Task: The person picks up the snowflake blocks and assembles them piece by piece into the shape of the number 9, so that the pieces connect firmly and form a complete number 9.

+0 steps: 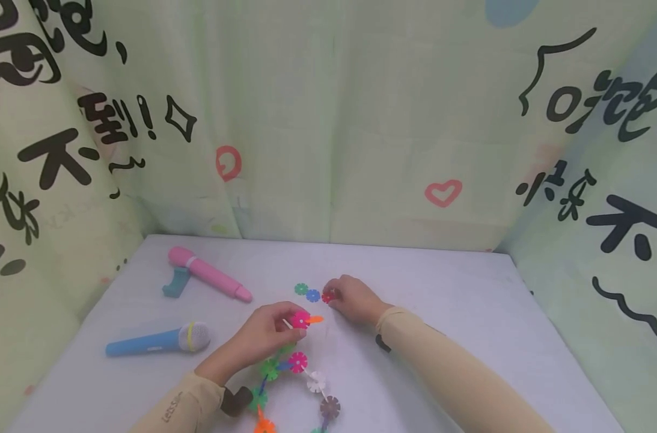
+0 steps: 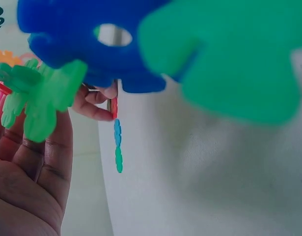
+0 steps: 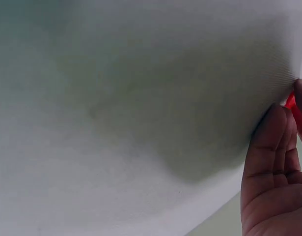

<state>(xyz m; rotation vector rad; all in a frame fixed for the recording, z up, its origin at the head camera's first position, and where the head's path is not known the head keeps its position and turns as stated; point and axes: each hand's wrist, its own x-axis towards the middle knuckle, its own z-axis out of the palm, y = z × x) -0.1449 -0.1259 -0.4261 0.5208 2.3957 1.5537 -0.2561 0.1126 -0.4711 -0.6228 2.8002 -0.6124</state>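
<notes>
A chain of snowflake-shaped plastic discs [image 1: 298, 376] in pink, green, white, purple and orange lies on the white table [image 1: 469, 313]. My left hand [image 1: 268, 337] pinches its top end, a magenta disc [image 1: 300, 319] with an orange piece attached. My right hand [image 1: 350, 299] pinches a loose red disc [image 1: 327, 296] on the table, next to a blue disc [image 1: 313, 295] and a green disc [image 1: 301, 289]. In the left wrist view, blurred blue [image 2: 82, 39] and green chain discs [image 2: 38, 98] fill the frame, with the red disc [image 2: 114, 105] beyond. The right wrist view shows fingers [image 3: 273, 162] at the red disc [image 3: 290, 101].
A pink toy microphone [image 1: 209, 273] on a teal stand lies at the back left, a blue toy microphone [image 1: 157, 341] in front of it. Printed cloth walls close in the table on three sides.
</notes>
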